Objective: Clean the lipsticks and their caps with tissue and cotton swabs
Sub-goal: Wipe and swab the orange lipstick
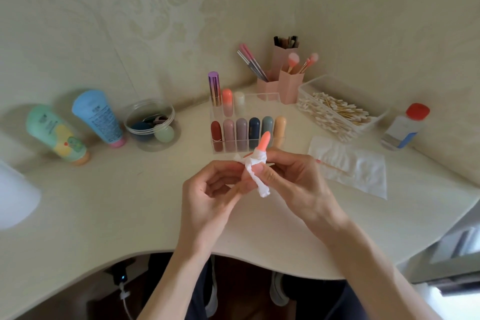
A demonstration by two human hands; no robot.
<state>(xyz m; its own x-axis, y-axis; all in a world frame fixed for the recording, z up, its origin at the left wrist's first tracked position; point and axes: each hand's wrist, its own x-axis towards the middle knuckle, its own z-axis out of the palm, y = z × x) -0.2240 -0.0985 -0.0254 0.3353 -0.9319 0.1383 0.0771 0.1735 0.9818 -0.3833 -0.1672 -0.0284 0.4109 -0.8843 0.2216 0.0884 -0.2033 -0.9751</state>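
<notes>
As left hand (215,189) grip clamps low on coral twist-up lipstick (265,141), right hand (293,176) pinching crumpled white tissue (255,165) round it: hard twisting could snap exposed soft tip

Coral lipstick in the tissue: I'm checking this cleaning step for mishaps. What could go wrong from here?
1. The coral lipstick pokes bare above the tissue; a hard squeeze from the left hand or right hand could snap or smear it.
2. It hovers in front of the clear organizer; a slip might smudge the capped lipsticks there.
</notes>
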